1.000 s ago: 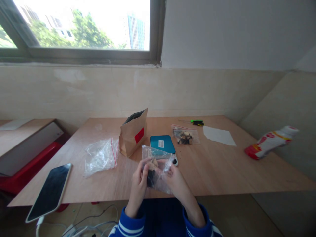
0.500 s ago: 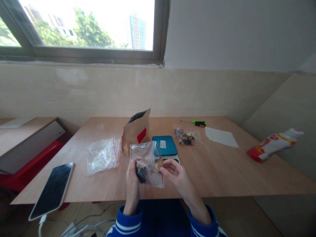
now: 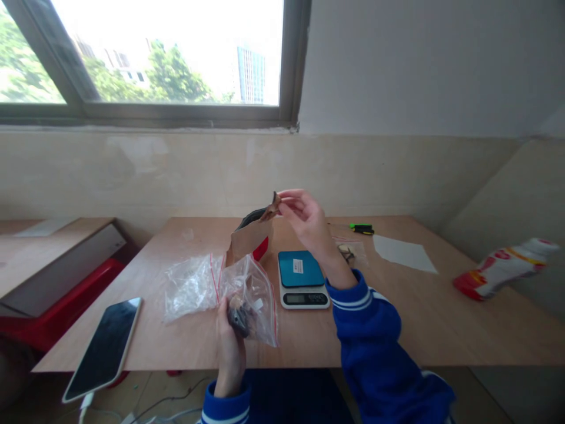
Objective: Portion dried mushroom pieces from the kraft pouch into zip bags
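Observation:
My right hand (image 3: 304,218) is raised at the mouth of a brown kraft paper bag (image 3: 247,242). Its fingertips pinch a small brown, dark-edged dried piece (image 3: 272,206). That piece overlaps the bag's upper corner; I cannot tell whether the fingers also touch the rim. Lower down, my left hand (image 3: 230,335) grips a clear zip bag (image 3: 260,294) by its left side. Dark and tan dried pieces (image 3: 238,321) lie in its lower part. Just right of it stands a kitchen scale (image 3: 304,297) with a blue top, nothing on it.
Behind my right forearm lies another filled zip bag (image 3: 351,252). Clear bags (image 3: 192,285) lie on the left, near a phone (image 3: 103,347) on a cable. Screwdrivers (image 3: 362,228), a white sheet (image 3: 404,253) and a bottle (image 3: 505,268) are on the right.
My right hand has moved from the zip bag up to the kraft bag's mouth. My left hand and the zip bag have shifted slightly left. The scale's display is now uncovered.

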The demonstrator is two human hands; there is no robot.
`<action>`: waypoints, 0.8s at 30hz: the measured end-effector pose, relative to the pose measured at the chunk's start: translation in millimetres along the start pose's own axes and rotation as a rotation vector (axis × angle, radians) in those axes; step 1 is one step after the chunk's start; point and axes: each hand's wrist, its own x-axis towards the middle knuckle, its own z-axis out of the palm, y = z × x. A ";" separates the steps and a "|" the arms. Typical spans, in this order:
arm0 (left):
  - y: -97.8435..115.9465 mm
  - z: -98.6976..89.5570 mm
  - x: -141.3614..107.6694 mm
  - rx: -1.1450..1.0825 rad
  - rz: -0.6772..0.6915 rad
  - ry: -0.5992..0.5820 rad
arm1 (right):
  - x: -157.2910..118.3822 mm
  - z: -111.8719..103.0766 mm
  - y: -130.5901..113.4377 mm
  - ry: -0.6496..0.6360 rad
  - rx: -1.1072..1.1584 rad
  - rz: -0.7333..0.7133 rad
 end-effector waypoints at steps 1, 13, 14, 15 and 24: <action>-0.2 -0.7 0.4 0.014 0.007 0.009 | 9.9 4.7 8.0 -0.012 -0.020 -0.035; 4.2 -6.6 2.3 0.103 0.066 -0.005 | -8.8 11.8 30.8 -0.028 -0.372 -0.090; 4.2 -5.8 2.4 0.097 0.063 -0.005 | -17.4 8.8 23.2 -0.035 -0.310 -0.038; 4.0 -4.9 2.4 0.091 0.064 -0.003 | -26.5 5.7 15.7 -0.073 -0.233 0.031; -7.9 -6.5 2.5 0.212 0.178 -0.075 | -86.7 4.0 4.0 -0.572 -0.236 0.293</action>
